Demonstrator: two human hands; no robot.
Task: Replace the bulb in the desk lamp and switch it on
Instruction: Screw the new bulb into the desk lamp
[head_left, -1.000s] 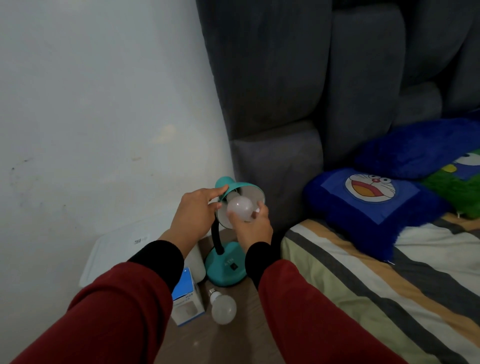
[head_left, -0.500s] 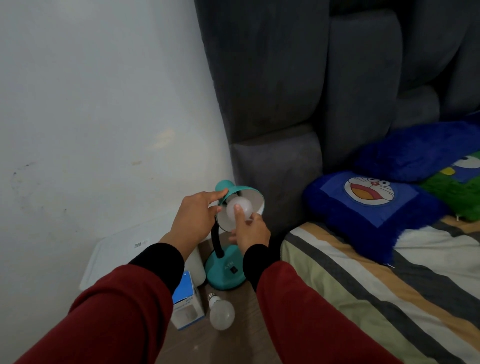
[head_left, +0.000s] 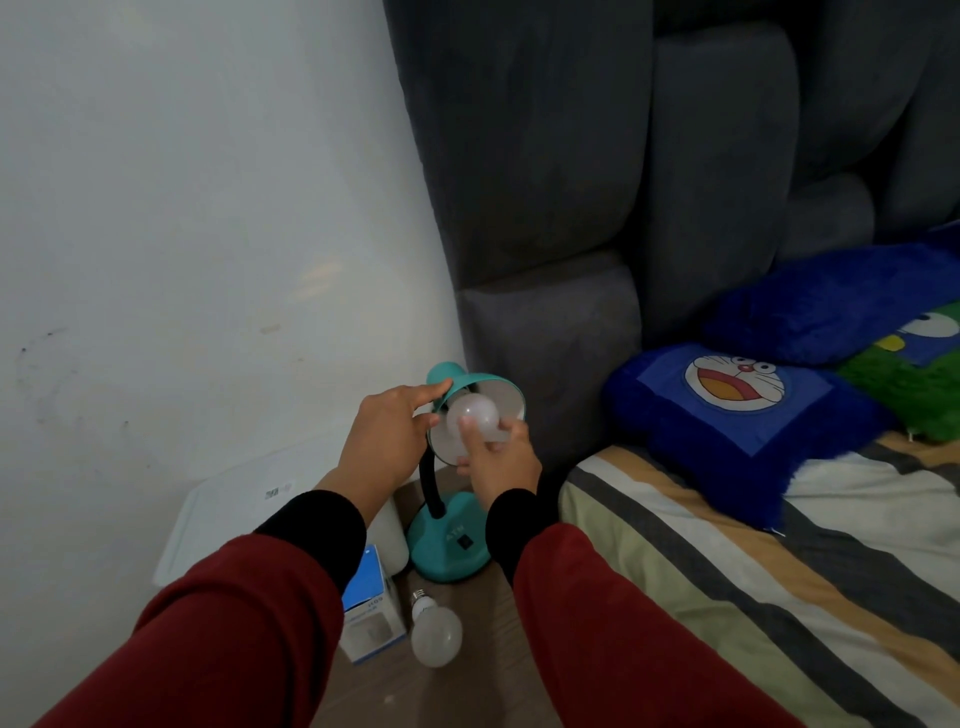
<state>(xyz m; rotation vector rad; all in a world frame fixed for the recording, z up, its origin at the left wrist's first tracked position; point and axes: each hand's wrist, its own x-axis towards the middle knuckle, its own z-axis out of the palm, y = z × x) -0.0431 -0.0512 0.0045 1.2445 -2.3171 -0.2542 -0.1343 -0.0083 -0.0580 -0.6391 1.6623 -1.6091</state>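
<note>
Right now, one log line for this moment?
left hand: steadies shade | right hand: holds bulb in shade | spare bulb: on table | lamp: unlit

head cam | looks fwd+down, close over hands | single view, no overlap

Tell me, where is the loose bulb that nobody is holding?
The loose bulb lies on its side low in the head view, on the wooden surface just in front of the teal lamp base, right beside the blue and white box.
</note>
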